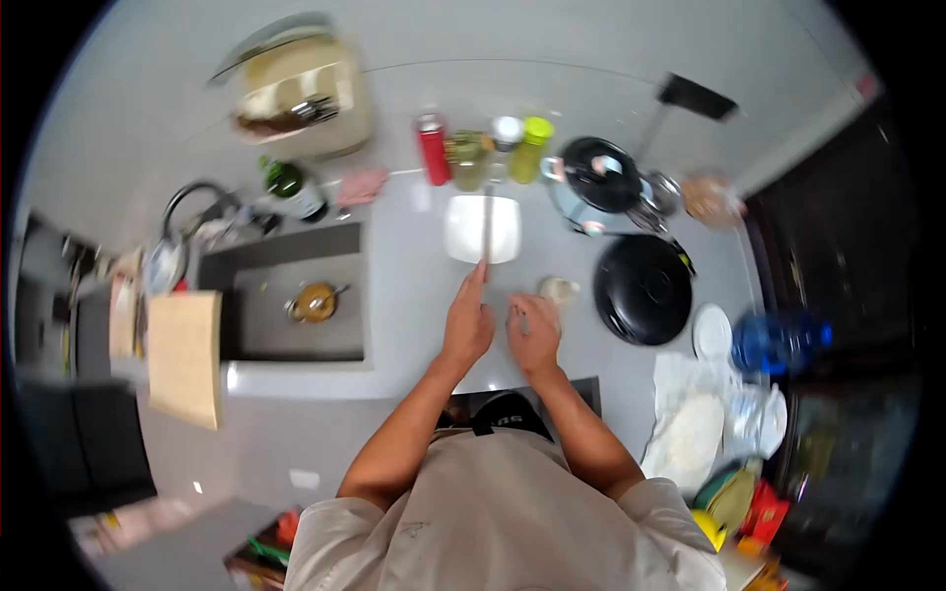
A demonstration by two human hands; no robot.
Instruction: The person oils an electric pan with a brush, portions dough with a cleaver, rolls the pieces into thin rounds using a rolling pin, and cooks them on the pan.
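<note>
The left hand (467, 323) grips chopsticks (486, 229) reaching over a white bowl (481, 229). The right hand (534, 333) is curled near a small cup (559, 290); whether it holds anything I cannot tell.

White square dish (481, 229): rests flat on the grey countertop (414, 286), toward its rear edge, right of the sink. Thin stick-like utensil (487, 229): one end pinched in the left hand (467, 325), shaft extending over the dish centre. Its exact type cannot be determined.
</note>
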